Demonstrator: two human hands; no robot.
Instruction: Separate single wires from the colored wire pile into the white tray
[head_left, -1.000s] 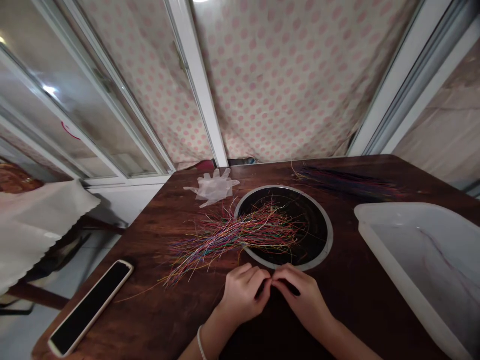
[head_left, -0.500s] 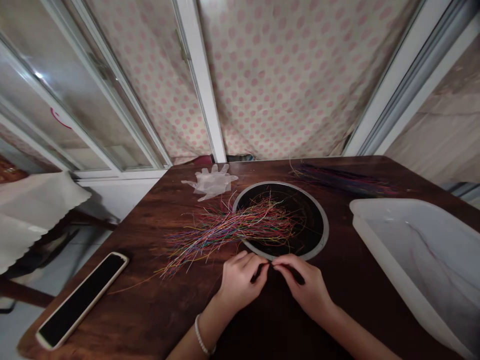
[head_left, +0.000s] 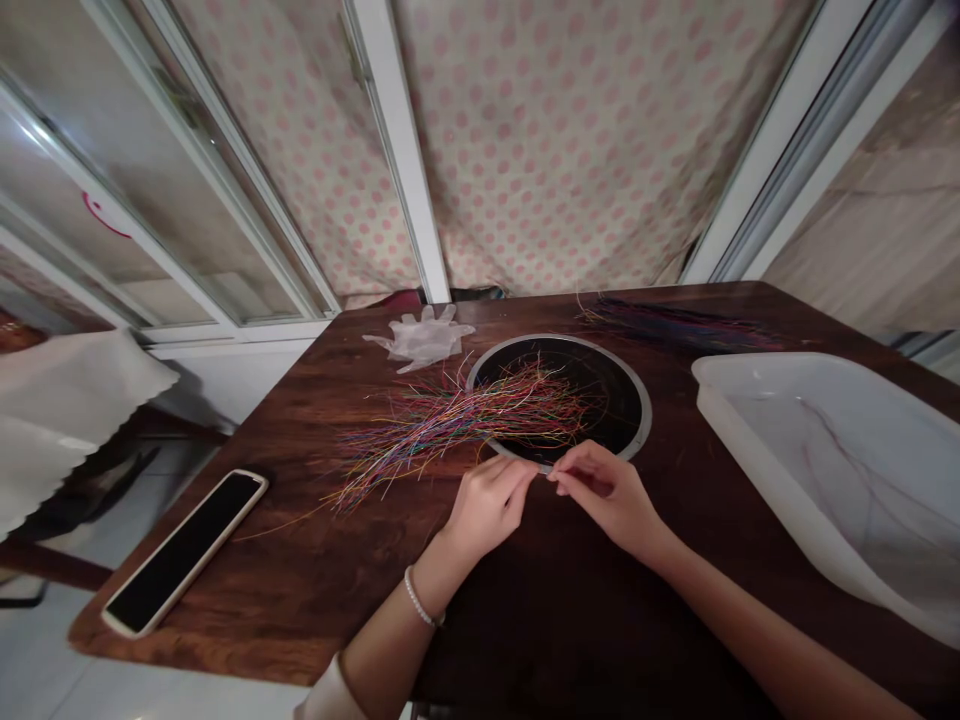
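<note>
My left hand (head_left: 489,503), with a beaded bracelet (head_left: 417,597) at its wrist, is closed in a pinch. Facing it, my right hand (head_left: 606,492) also pinches, thumb against fingertips. The two sets of fingertips almost meet at the near rim of a round black plate with a grey edge (head_left: 643,428). Whatever lies between the fingers is too thin or small to make out. Just beyond the hands, a loose bundle of thin multicoloured wires (head_left: 457,420) rests partly on the plate and partly on the wooden table (head_left: 315,590).
A phone (head_left: 184,553) lies at the table's left edge. At the back are a clear plastic glove (head_left: 424,338) and a darker bundle of wires (head_left: 675,325). On the right stands a white plastic tub (head_left: 757,470) with a few thin strands inside.
The view has shifted, so the table things sit higher in the picture. Both hands stay pinched close together; the left fingers are folded more tightly and the right hand is turned slightly.
</note>
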